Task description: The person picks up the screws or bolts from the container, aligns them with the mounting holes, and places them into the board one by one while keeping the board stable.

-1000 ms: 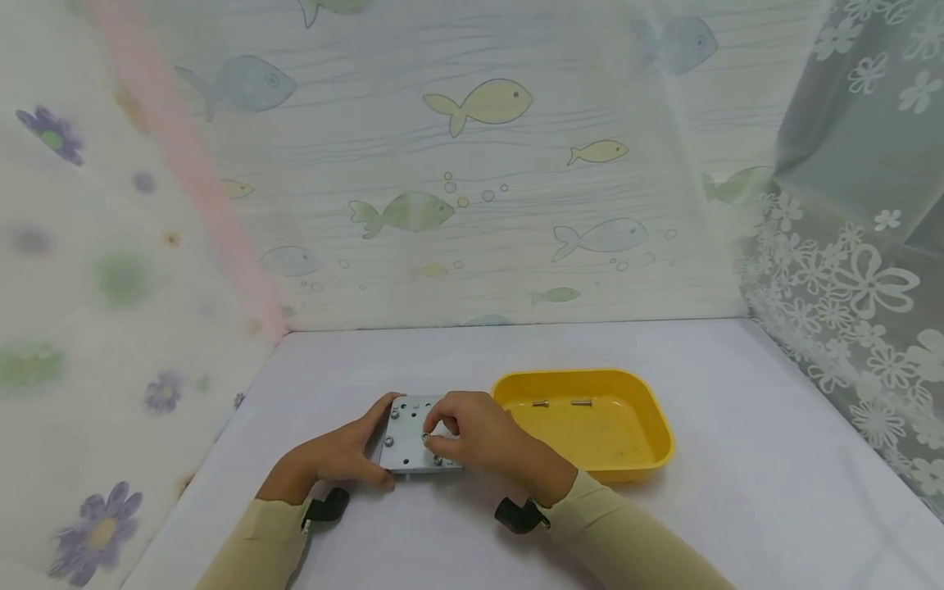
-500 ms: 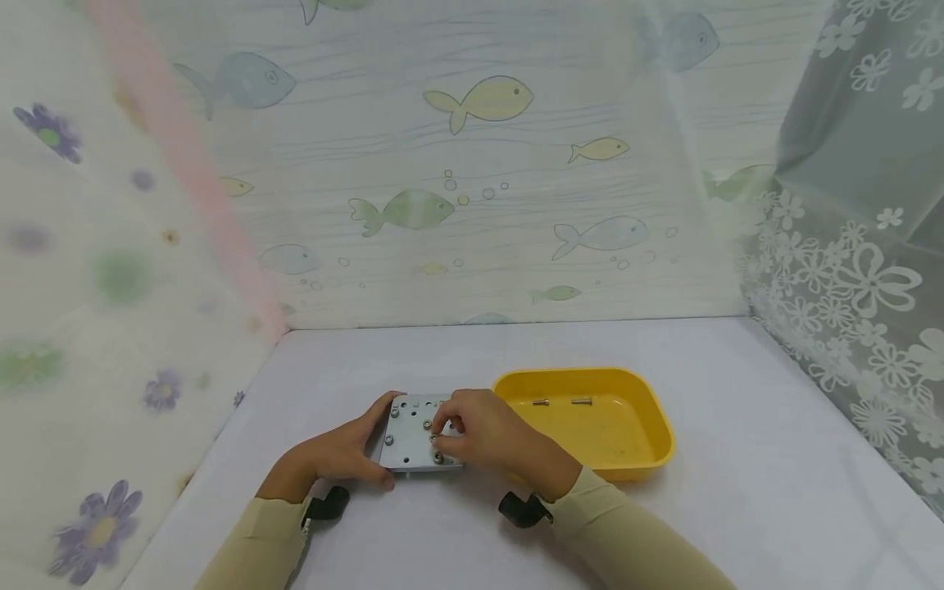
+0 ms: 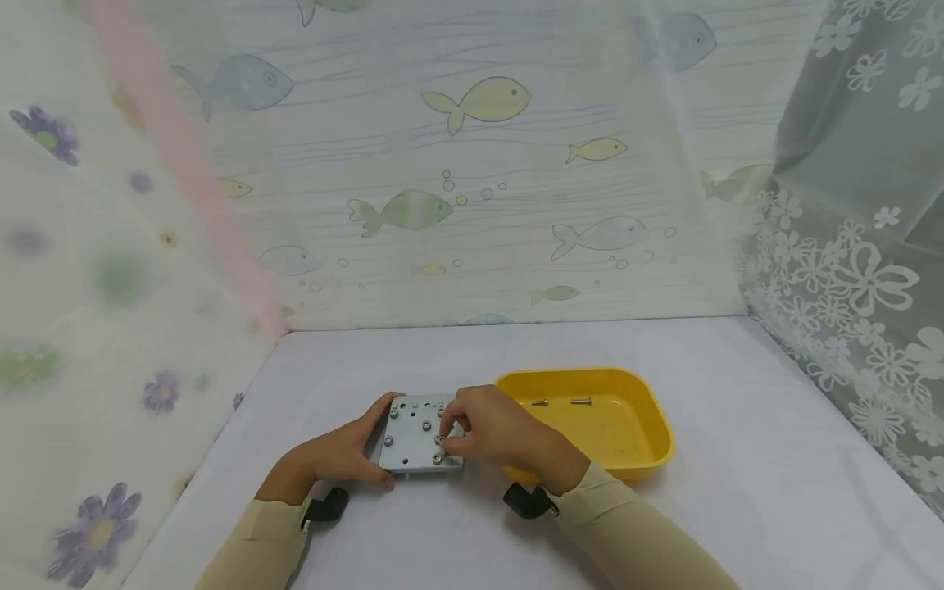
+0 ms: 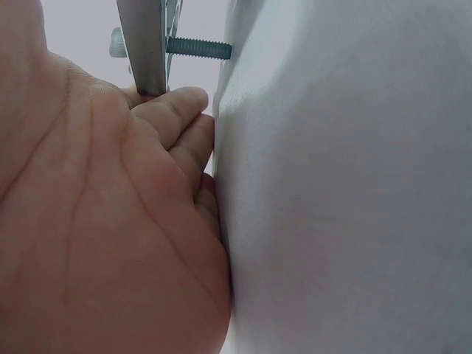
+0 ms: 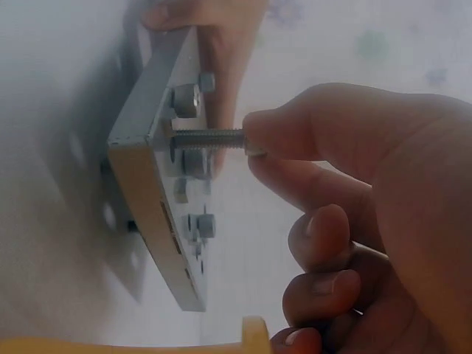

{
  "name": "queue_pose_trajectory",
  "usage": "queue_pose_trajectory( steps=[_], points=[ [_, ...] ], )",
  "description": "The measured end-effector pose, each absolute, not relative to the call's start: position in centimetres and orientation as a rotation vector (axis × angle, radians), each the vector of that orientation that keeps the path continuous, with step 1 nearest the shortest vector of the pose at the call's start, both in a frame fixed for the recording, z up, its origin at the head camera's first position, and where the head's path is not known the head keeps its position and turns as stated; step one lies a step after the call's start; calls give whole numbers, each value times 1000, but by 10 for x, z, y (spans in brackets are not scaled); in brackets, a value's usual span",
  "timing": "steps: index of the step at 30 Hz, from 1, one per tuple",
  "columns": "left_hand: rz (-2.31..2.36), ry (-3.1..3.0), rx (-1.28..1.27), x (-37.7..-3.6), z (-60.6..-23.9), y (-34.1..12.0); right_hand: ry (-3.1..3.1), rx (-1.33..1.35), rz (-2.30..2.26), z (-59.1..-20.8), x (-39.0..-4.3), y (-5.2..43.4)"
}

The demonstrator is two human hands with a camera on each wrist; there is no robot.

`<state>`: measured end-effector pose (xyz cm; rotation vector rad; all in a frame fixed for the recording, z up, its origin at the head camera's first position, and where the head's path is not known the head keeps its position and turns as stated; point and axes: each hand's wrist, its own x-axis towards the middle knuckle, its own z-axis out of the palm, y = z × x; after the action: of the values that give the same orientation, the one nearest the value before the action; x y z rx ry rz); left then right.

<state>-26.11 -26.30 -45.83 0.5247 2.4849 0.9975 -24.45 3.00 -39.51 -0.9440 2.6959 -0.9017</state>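
Observation:
A silver metal plate (image 3: 410,442) with holes and several socket-head bolts lies across the table in the head view. My left hand (image 3: 339,452) grips its left side, thumb at the near corner and fingers at the far one. In the left wrist view, a bolt's threaded end (image 4: 200,49) pokes out through the plate's underside. Thumb and forefinger of my right hand (image 3: 494,428) pinch another socket-head bolt (image 5: 210,138) by its head. Its shank points straight at the plate, with the tip right at a hole near the plate's right side.
Right of the plate stands a yellow tray (image 3: 590,373), partly behind my right hand, with a few loose bolts (image 3: 581,401) inside. A patterned curtain (image 3: 487,262) rises along the table's back edge, and more hang at both sides.
My right hand has moved a little to the right over the plate with the pinched bolt, uncovering a bolt near the plate's middle. My left hand stays in place.

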Motion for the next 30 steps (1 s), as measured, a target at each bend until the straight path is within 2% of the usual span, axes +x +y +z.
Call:
queue_pose_trajectory(
  steps=[30],
  points=[
    [984, 2501, 547, -261, -458, -263, 2712, -986, -778, -398, -247, 32]
  ],
)
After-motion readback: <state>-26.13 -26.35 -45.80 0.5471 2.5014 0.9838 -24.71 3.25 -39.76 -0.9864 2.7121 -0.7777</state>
